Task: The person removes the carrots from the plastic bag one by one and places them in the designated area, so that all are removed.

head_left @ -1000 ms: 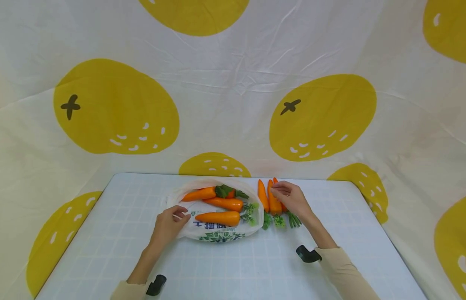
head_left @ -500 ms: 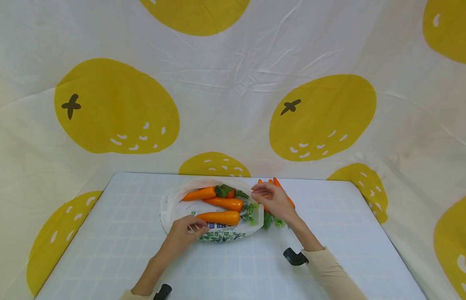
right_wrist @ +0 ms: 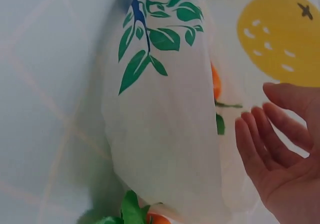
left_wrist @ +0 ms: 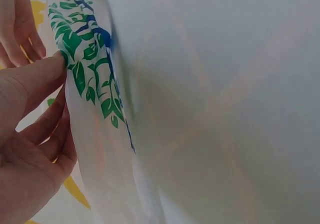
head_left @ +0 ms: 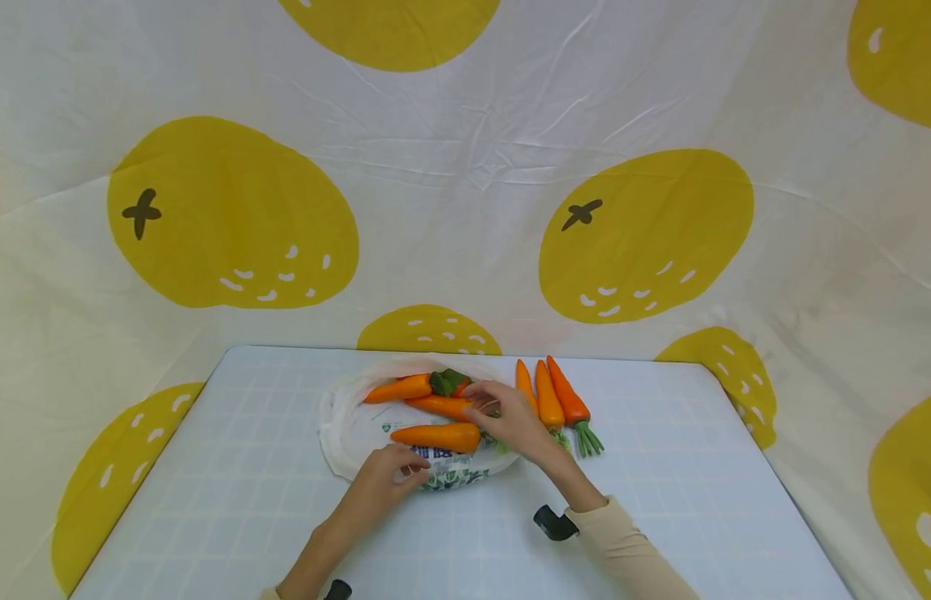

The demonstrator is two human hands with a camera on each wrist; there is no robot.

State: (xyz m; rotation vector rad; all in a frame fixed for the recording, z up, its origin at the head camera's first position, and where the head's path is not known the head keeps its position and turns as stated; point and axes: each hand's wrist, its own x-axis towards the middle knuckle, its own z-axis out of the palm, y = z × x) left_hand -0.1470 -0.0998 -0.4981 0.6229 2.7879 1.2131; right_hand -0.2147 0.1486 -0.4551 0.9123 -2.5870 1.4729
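Observation:
A white plastic bag (head_left: 337,454) with green leaf print lies open on the table, holding several carrots, including a front carrot (head_left: 438,437). My left hand (head_left: 378,483) is at the bag's near rim, its fingers loosely bent. In the left wrist view a gap shows between the thumb (left_wrist: 50,66) and the other fingers (left_wrist: 50,124), which meet the bag's edge. Over the right side of the bag hovers my right hand (head_left: 513,421), fingers slightly curved, nothing held. It hides some carrot greens. The right wrist view shows it apart from the bag's front wall (right_wrist: 165,134).
Outside the bag, to its right, three carrots lie side by side: a left one (head_left: 524,383), a middle one (head_left: 548,396) and a right one (head_left: 568,392). A pale checked table (head_left: 698,467) bears everything. Behind hangs a cloth (head_left: 450,208) printed with yellow fruit.
My right hand has moved left from the three carrots to over the bag's right side. My left hand has slid right and nearer along the bag's front rim. The carrots stay put.

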